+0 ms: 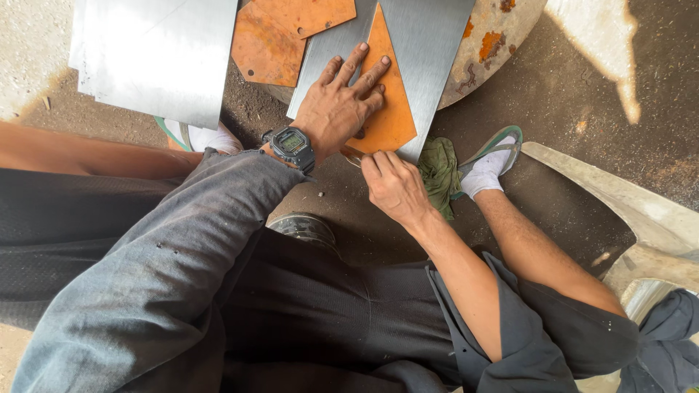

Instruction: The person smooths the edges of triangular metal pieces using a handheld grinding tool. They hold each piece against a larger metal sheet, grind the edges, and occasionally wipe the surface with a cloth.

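Item: left hand point(336, 109). Fingers point(354, 60) are spread flat and released, gripping nothing; they are pressed down across an orange triangular template point(389, 109) and the grey steel sheet point(422, 51) beneath it. A digital wristwatch point(292, 144) is worn at the wrist, below a dark grey sleeve point(182, 269).

Item: right hand point(393, 185). Fingers are curled in at the near tip of the template, apparently pinched on something small at the sheet's near edge; what is held is hidden, so the grasp cannot be told with certainty.

Item: orange triangular template. It lies on the steel sheet, point far, broad end near, touching both hands.

Item: steel sheet. It rests on a rusted round drum top point(495, 36), used as a bench, at centre far.

Judgement on the step in hand: the template is best kept from sliding by even downward pressure from the flat hand, held close to the edge being worked.

Surroundings: a second steel sheet point(160, 51) at far left; rusty orange plates point(280, 36) between the two sheets; a green rag point(439, 171) just right of the right hand; a white-socked foot in a sandal point(489, 164) beyond it; a dirt floor point(582, 109).
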